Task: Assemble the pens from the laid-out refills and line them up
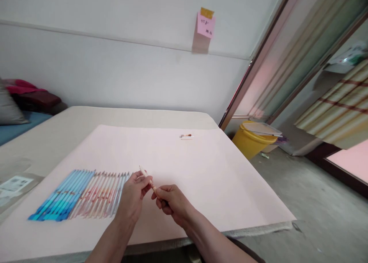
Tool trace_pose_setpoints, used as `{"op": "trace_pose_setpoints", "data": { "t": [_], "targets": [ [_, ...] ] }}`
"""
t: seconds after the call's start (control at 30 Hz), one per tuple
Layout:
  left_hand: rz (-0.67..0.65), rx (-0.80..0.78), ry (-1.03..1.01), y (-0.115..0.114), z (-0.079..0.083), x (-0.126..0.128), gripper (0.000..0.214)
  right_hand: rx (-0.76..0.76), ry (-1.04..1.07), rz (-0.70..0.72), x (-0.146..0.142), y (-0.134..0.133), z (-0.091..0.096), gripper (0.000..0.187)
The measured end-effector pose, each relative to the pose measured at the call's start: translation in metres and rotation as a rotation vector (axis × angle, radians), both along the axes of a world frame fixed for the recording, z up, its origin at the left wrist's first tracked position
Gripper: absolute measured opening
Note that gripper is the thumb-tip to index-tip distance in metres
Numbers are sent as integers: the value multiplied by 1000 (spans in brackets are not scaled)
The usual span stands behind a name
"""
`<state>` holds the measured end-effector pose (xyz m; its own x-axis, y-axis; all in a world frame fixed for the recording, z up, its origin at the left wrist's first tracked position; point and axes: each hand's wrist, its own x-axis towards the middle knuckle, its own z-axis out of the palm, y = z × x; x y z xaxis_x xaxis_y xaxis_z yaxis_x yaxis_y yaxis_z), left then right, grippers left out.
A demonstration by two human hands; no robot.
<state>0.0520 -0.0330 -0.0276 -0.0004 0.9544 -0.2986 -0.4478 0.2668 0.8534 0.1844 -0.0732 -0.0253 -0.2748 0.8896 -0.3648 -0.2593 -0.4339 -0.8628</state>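
A slim white-and-pink pen [146,175] is tilted between my two hands, its dark tip pointing up and away to the left. Near the tip end, my left hand [135,188] pinches the barrel. Lower on the same pen, the fingers of my right hand [169,199] are closed around its other end. Beside my left hand lies a row of pens: blue ones [64,194] at the left and pale pink-and-white ones [96,194] to their right. My left hand and forearm partly hide the row's right end.
A pink sheet [230,178] covers much of the table [143,117]. Small pen-like pieces [186,135] lie toward its far side. A plastic bag with a white label [15,184] rests at left. A yellow bin [250,140] stands right, on the floor.
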Motion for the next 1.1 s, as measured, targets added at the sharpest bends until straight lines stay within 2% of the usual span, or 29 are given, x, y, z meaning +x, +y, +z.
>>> {"op": "trace_pose_setpoints", "data": {
  "t": [0.43, 0.67, 0.93, 1.1],
  "targets": [
    [2, -21, 8, -4, -1, 3, 30, 16, -3, -19, -3, 1, -2, 30],
    [29, -18, -10, -2, 2, 1, 27, 25, -22, -45, -2, 0, 1, 44],
    [77, -18, 5, 2, 2, -2, 24, 40, -53, 6, 4, 1, -4, 14],
    [131, -6, -5, 7, -1, -8, 22, 39, -40, 11, 3, 1, 0, 30]
  ]
}}
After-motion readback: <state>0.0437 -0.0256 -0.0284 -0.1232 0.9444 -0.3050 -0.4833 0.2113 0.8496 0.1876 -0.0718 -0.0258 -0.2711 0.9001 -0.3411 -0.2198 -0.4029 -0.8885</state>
